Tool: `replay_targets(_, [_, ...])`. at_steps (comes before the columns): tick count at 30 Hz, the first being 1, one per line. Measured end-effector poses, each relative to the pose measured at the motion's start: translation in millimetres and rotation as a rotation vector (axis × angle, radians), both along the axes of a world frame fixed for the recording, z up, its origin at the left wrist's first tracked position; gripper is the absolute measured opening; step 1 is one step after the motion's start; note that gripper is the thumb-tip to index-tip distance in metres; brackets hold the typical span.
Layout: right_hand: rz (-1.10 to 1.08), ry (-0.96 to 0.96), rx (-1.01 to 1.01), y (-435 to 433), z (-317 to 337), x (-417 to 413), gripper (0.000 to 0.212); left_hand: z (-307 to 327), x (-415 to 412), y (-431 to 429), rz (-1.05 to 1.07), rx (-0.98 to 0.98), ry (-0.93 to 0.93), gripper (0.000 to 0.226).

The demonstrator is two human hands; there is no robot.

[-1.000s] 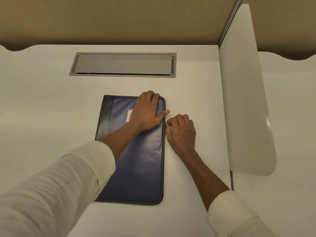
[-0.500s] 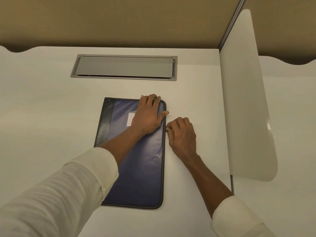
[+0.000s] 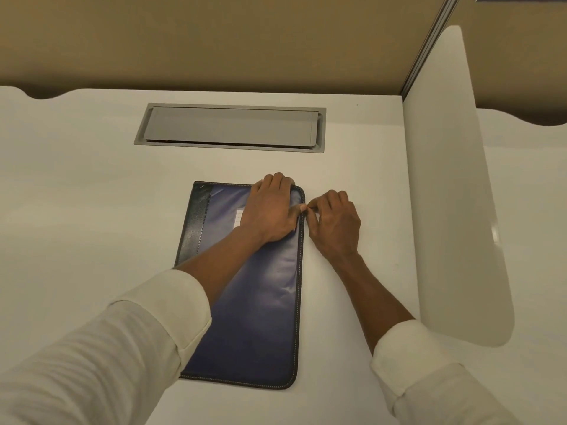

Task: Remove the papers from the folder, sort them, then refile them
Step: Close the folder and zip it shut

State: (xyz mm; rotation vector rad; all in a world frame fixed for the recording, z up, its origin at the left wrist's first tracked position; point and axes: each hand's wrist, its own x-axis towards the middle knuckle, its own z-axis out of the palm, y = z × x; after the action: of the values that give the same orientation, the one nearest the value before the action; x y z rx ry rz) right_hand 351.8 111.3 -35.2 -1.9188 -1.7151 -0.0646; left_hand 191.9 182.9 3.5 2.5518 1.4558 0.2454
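A closed blue folder (image 3: 251, 305) with a black spine strip and a small white label lies flat on the white desk (image 3: 76, 210). My left hand (image 3: 270, 207) rests flat on the folder's upper right part, fingers reaching its top edge and thumb at the right edge. Beside it, my right hand (image 3: 334, 222) has curled fingers that pinch at the folder's right edge, close to the top corner, touching my left thumb. What it pinches is too small to make out. No papers show.
A grey cable hatch (image 3: 230, 127) is set into the desk behind the folder. A white divider panel (image 3: 451, 191) stands upright along the right side. A tan partition wall (image 3: 214, 41) closes the back.
My right hand has slid up along the folder's right edge toward the top corner and now meets my left thumb. The left hand stays pressed on the folder.
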Motion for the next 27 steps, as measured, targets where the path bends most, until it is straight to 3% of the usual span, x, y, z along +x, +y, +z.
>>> replay_targets(6, [0.078,0.026,-0.038,8.6,-4.0,9.3,0.007,-11.6,-3.9,-10.6,0.002,0.023,-0.034,0.068])
replay_targets(13, [0.136,0.074,-0.08,12.0,-3.9,18.1,0.004,-17.6,1.2,-55.2,0.211,-0.068,0.155,0.127])
replay_targets(27, [0.145,0.018,-0.04,31.4,0.4,19.2,0.009,-22.2,-5.3,-86.6,0.084,-0.019,0.142,0.111])
